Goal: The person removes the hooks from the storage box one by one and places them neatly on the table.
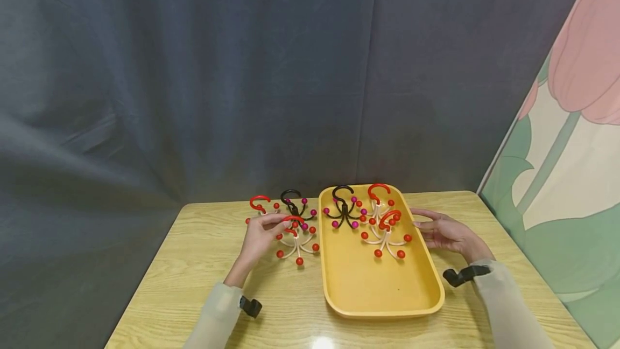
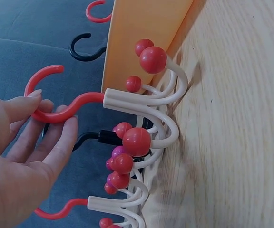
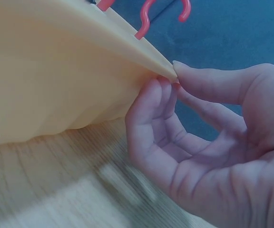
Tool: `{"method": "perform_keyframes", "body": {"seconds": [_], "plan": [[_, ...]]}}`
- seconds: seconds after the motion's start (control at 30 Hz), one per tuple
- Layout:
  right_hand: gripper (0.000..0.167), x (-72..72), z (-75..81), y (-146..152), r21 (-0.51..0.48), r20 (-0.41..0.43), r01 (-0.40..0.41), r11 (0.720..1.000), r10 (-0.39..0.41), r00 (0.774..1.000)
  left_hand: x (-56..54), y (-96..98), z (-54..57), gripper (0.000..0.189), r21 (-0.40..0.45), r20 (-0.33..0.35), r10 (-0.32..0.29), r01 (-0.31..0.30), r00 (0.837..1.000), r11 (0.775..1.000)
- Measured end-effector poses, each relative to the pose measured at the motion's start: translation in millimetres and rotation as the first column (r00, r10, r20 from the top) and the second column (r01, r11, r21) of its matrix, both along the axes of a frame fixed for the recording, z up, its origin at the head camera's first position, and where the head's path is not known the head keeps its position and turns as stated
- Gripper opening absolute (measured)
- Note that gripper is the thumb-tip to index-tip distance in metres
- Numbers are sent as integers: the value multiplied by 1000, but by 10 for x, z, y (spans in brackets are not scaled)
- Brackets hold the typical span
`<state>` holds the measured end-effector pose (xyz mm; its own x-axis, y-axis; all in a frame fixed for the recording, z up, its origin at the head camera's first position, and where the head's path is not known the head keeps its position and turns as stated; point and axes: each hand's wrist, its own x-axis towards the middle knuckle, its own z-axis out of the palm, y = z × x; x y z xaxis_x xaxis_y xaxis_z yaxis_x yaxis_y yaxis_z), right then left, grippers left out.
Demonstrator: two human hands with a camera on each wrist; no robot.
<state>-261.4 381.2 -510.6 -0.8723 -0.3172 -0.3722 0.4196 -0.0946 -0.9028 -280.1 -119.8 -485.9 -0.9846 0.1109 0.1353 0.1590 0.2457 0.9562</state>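
My left hand [image 1: 260,237] holds the red hook of a white claw hanger [image 2: 141,99] with red ball tips, left of the yellow tray [image 1: 382,290]. The hanger stands upright, its arms close to the tabletop; whether they touch it I cannot tell. Behind it are a black claw hanger [image 1: 294,210] with magenta tips and another red-hooked white hanger [image 1: 260,203], partly hidden by my left hand. Inside the tray stand a black hanger [image 1: 344,210] and two red-hooked white ones, the nearer hanger [image 1: 386,237] overlapping the farther. My right hand [image 3: 199,128] pinches the tray's right rim.
The wooden table [image 1: 194,273] carries everything. A dark grey curtain [image 1: 271,79] hangs along its back edge. At the right is a panel [image 1: 576,176] with a pink tulip pattern. Each wrist wears a black camera mount.
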Motion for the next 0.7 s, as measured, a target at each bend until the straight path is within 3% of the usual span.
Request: {"method": "perform_keyframes", "body": {"seconds": [0.4, 0.7], "plan": [[57, 6, -16, -8, 5, 1, 9, 1000, -9, 1000, -1, 7, 5, 20, -58, -28, -18, 16, 999, 998], [54, 2, -11, -1, 16, -3, 8, 1000, -8, 1000, 103, 56, 202, 39, -199, -75, -111, 94, 991, 976]]}}
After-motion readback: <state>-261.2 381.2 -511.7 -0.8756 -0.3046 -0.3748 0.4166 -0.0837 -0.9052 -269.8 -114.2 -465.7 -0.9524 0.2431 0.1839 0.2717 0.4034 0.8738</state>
